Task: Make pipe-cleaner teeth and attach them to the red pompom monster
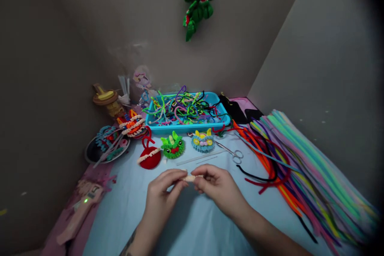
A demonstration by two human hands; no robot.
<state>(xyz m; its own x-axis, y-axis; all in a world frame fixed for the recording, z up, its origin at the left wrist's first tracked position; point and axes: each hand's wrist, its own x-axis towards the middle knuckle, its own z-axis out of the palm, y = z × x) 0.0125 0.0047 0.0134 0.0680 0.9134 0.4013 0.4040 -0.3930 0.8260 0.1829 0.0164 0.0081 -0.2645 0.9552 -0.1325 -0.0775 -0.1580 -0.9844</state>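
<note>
Between my two hands, above the blue cloth, is a short cream twisted pipe cleaner [191,178]. My left hand [165,188] pinches its left end, and my right hand [216,186] pinches the right end. Just beyond my hands lie a red round pipe-cleaner piece [150,159] with a cream twisted strip across it, a green horned animal head [173,146] and a light blue animal head [203,141] with yellow ears. Small scissors [232,153] rest to the right of the blue head.
A blue tray [189,128] of tangled pipe-cleaner scraps stands at the back. Long coloured pipe cleaners [300,160] cover the right side. At left are a metal bowl [90,156], an orange craft piece [132,125] and a pink glue gun [79,212]. A green ornament [199,2] hangs on the wall.
</note>
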